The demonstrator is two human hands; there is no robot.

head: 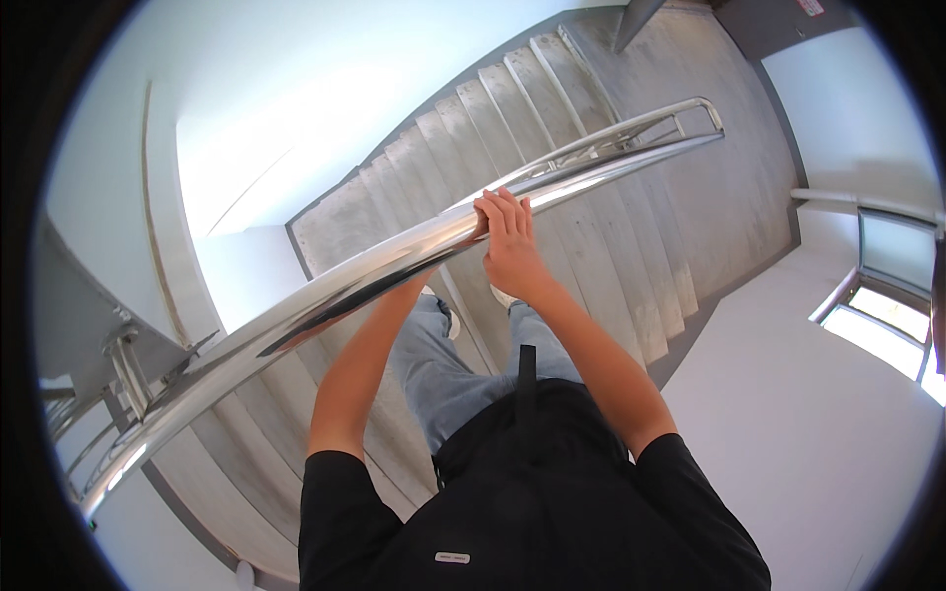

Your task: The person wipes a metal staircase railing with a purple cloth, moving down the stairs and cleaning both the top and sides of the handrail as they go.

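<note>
A polished metal handrail (pixel 369 266) slants across the stairwell in front of me. My right hand (pixel 511 247) lies on it, its fingers curled over the top of the tube. My left forearm (pixel 355 377) reaches up to the near side of the same rail. Of my left hand (pixel 423 279) only the wrist end shows; the rail hides its fingers, so its grip cannot be made out. Under me are grey concrete stairs (pixel 584 251), where my feet stand on the steps, partly covered by my jeans.
Beyond the rail, another flight of steps (pixel 473 122) runs beside a white wall. A landing (pixel 709 81) lies at the upper right, with a dark door (pixel 783 26) past it. A window (pixel 879 332) is at right. A metal bracket (pixel 129 377) joins the rail at left.
</note>
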